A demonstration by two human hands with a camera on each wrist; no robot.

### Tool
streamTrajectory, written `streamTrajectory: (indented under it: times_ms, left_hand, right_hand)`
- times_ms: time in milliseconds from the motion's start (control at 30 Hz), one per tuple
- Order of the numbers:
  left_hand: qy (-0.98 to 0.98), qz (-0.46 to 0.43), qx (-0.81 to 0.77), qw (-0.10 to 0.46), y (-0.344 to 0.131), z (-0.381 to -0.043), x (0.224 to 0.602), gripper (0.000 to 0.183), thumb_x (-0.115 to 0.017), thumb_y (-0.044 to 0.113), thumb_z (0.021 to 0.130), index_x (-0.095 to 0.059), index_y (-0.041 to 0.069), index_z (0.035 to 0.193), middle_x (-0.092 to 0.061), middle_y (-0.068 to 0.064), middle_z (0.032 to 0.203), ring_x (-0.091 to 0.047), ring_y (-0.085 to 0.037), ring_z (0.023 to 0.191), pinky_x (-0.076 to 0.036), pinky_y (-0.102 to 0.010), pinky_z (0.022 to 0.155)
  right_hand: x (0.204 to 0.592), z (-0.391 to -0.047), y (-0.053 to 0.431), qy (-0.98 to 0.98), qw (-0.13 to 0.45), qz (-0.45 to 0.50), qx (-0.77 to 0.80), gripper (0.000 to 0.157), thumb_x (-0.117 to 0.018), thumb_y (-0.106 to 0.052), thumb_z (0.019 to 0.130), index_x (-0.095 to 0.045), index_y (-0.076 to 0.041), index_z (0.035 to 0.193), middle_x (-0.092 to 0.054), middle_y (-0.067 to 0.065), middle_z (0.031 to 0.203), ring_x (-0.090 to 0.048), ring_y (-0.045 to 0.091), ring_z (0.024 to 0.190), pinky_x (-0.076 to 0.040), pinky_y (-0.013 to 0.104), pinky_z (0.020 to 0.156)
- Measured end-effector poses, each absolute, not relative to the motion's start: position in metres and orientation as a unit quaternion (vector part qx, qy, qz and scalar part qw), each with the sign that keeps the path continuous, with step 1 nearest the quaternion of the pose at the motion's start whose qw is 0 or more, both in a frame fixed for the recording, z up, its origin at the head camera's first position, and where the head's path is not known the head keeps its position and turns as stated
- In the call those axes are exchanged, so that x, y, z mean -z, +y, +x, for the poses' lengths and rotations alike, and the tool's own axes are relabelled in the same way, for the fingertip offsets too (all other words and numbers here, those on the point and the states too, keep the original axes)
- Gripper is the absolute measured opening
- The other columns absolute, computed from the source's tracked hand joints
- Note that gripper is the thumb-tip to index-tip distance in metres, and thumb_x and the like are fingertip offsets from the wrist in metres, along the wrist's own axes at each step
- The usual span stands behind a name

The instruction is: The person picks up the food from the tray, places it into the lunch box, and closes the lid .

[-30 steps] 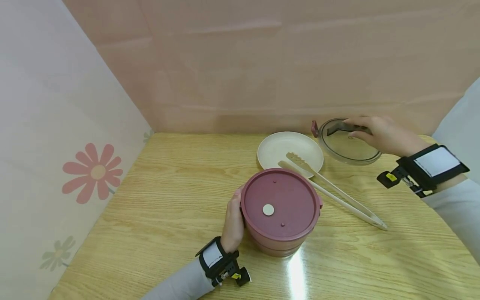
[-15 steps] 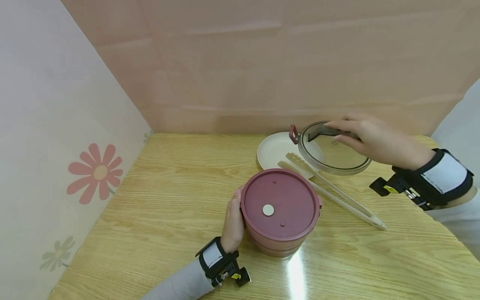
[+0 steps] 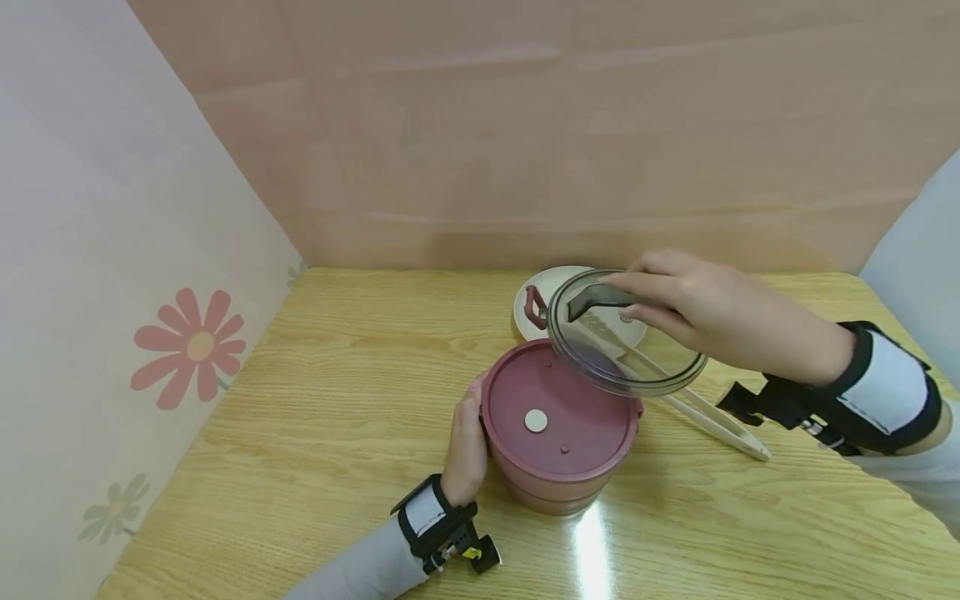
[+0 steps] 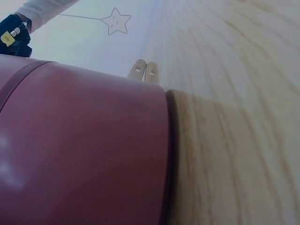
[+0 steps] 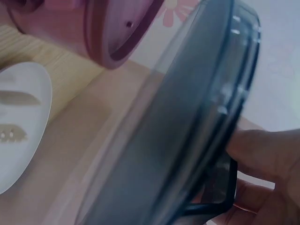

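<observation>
A maroon pot (image 3: 555,492) stands on the table, its flat maroon top bearing a round white spot. My left hand (image 3: 467,437) grips the pot's left side; its fingertips are mostly hidden there. In the left wrist view the pot wall (image 4: 84,145) fills the lower left, and no fingers show. With my right hand (image 3: 697,312) I hold a glass lid (image 3: 637,358) by its dark arched handle (image 3: 600,296). The lid is tilted in the air and overlaps the pot's far right rim in the head view. A small maroon loop (image 3: 535,304) sticks out from the lid's edge.
Behind the pot lies a white plate (image 3: 528,312), partly covered by the glass lid. Beige tongs (image 3: 720,429) reach from the plate across the wooden table (image 3: 337,375) to the right. A back wall (image 3: 450,167) and a flower-printed side wall (image 3: 112,250) border the table.
My right hand has carried the glass lid leftward and nearer, from beside the plate to over the pot's far right edge. The left hand and the pot have stayed put.
</observation>
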State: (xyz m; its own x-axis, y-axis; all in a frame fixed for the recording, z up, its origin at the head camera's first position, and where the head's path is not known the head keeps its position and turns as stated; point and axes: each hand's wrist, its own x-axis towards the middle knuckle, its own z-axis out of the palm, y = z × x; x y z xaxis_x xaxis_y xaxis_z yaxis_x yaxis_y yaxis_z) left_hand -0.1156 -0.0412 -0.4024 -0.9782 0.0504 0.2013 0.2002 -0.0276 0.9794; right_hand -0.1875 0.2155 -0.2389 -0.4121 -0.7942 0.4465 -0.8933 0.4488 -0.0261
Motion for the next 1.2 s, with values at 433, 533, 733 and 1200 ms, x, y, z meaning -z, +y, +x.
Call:
streamTrajectory:
  times_ms: [433,533,733,1200]
  left_hand:
    - [-0.711,-0.088,0.696,0.048,-0.043,-0.116,0.403,0.062,-0.011,0.040,0.106,-0.053,0.005,0.136,-0.056,-0.009,0.134,-0.046,-0.020,0.129,-0.034,-0.045,0.112]
    - [-0.716,-0.088,0.691,0.049,-0.043,-0.117,0.403,0.063,-0.011,0.041,0.106,-0.054,0.004,0.133,-0.057,-0.010,0.128,-0.048,-0.020,0.125,-0.036,-0.042,0.109]
    - [-0.712,-0.090,0.694,0.055,-0.043,-0.117,0.402,0.058,-0.012,0.033,0.106,-0.059,0.003,0.123,-0.060,-0.013,0.119,-0.051,-0.020,0.115,-0.040,-0.038,0.101]
    - [-0.680,-0.067,0.730,0.034,-0.040,-0.116,0.400,0.062,-0.009,0.036,0.106,-0.057,0.004,0.127,-0.059,-0.012,0.124,-0.052,-0.021,0.118,-0.041,-0.040,0.103]
  right_hand:
    - [0.243,-0.166,0.185,-0.810,0.181,0.543,-0.127,0.053,-0.028,-0.040,0.104,-0.064,-0.005,0.122,-0.058,0.001,0.099,-0.051,0.008,0.080,-0.051,0.025,0.062]
    - [0.244,-0.162,0.179,-0.812,0.168,0.544,-0.124,0.032,-0.053,-0.026,0.100,-0.064,-0.005,0.122,-0.059,0.001,0.100,-0.053,0.010,0.083,-0.053,0.026,0.065]
    - [0.248,-0.156,0.170,-0.815,0.155,0.547,-0.111,0.040,-0.073,-0.008,0.084,-0.064,-0.007,0.122,-0.060,0.002,0.103,-0.057,0.011,0.086,-0.057,0.027,0.068]
    - [0.254,-0.150,0.159,-0.824,0.142,0.544,-0.074,0.034,-0.073,-0.015,0.087,-0.065,-0.005,0.118,-0.063,0.005,0.105,-0.058,0.015,0.093,-0.057,0.031,0.073]
